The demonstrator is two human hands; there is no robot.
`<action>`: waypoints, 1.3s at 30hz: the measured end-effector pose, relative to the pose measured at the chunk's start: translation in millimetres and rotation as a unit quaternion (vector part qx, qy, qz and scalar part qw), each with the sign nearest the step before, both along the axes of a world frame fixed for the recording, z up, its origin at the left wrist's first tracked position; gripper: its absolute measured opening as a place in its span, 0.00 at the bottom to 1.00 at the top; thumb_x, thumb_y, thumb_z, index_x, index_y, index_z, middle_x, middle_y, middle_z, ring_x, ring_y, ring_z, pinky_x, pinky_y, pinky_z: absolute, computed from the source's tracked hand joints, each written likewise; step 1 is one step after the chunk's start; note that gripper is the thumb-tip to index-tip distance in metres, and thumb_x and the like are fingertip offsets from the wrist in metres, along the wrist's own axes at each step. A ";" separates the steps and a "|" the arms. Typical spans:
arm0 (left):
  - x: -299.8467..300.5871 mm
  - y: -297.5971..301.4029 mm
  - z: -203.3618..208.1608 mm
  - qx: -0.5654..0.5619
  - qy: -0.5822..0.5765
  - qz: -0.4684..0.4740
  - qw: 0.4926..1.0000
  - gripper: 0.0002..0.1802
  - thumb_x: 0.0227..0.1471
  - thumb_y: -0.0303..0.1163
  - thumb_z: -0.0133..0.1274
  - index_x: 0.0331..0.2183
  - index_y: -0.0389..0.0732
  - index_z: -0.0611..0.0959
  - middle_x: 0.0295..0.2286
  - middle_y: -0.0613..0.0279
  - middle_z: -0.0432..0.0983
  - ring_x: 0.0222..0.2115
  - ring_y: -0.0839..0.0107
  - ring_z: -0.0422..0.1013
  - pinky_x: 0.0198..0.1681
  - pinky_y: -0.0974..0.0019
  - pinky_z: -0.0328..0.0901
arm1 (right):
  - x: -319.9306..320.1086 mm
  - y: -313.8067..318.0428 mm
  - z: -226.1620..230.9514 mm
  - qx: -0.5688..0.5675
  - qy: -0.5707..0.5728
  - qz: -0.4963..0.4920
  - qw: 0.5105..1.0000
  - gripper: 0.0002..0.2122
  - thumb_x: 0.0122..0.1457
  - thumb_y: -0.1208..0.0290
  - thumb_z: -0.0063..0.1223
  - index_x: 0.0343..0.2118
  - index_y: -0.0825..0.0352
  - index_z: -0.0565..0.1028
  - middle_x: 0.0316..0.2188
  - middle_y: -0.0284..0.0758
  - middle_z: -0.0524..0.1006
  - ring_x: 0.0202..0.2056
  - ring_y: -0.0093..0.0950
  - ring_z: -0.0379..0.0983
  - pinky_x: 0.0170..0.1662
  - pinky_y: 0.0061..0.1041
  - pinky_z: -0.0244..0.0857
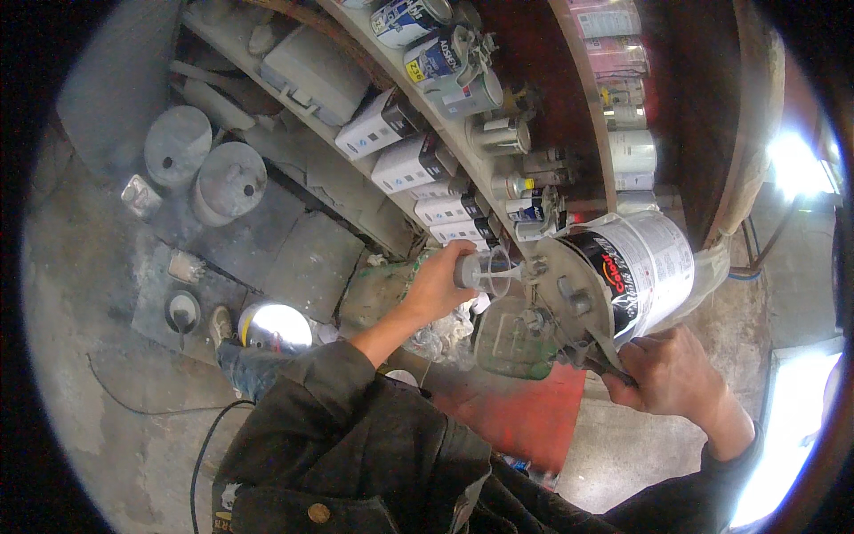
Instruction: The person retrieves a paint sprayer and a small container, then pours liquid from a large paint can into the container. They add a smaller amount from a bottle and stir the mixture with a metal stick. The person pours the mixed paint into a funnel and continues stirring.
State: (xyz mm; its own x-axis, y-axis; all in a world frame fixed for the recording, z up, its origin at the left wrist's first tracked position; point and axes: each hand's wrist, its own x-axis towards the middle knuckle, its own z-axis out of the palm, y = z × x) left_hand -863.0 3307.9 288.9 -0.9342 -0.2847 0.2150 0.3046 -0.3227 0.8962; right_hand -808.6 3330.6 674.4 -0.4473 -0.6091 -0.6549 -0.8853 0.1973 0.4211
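Note:
My left hand (434, 287) is closed around a small clear plastic cup (495, 274), tipped with its mouth toward the right. Against that mouth sits the spout of a grey pouring lid (567, 283), fitted on a large paint can (656, 267) with a white and black label. The can is tilted onto its side, lid facing left. My right hand (672, 372) grips the lid's handle from below. Whether liquid runs into the cup is hard to make out. Under the lid is a greenish clear plastic container (514, 343).
Shelves hold several paint cans (464, 89) and white boxes (391, 125) ahead of me. A grey case (316, 76) lies at far left. Two dusty buckets (229, 182) stand on the floor, with a shiny tin (276, 329) by my foot. A red surface (525, 418) lies below the can.

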 end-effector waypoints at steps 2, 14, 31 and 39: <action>0.7 0.2 1.3 0.003 -0.002 -0.002 1.000 0.39 0.33 0.24 0.70 0.50 0.40 0.71 0.44 0.47 0.77 0.47 0.47 0.73 0.50 0.54 0.68 | 1.6 -2.0 1.1 0.010 -0.002 -0.015 1.000 0.14 0.49 0.64 0.62 0.15 0.65 0.69 0.12 0.39 0.70 0.17 0.40 0.72 0.24 0.37 0.67; 0.0 2.5 -2.1 -0.017 -0.006 -0.011 1.000 0.40 0.36 0.23 0.71 0.52 0.39 0.71 0.48 0.49 0.76 0.49 0.53 0.74 0.52 0.59 0.69 | 3.9 -3.2 0.4 0.026 0.003 -0.038 0.999 0.14 0.48 0.66 0.62 0.15 0.65 0.70 0.12 0.38 0.70 0.17 0.40 0.72 0.25 0.36 0.67; 3.0 6.6 -1.6 0.009 0.008 -0.007 1.000 0.39 0.34 0.24 0.71 0.50 0.39 0.72 0.47 0.48 0.77 0.48 0.47 0.73 0.51 0.54 0.68 | 3.9 1.2 0.2 0.028 0.006 -0.039 0.999 0.14 0.48 0.65 0.62 0.15 0.65 0.70 0.11 0.38 0.70 0.16 0.40 0.72 0.24 0.36 0.67; 1.7 2.7 -0.9 0.002 -0.001 -0.003 1.000 0.39 0.35 0.24 0.71 0.51 0.39 0.71 0.47 0.48 0.76 0.49 0.48 0.73 0.51 0.55 0.68 | -1.5 1.0 0.4 0.019 0.001 -0.024 1.000 0.15 0.49 0.64 0.62 0.14 0.65 0.70 0.11 0.37 0.70 0.16 0.39 0.71 0.23 0.35 0.66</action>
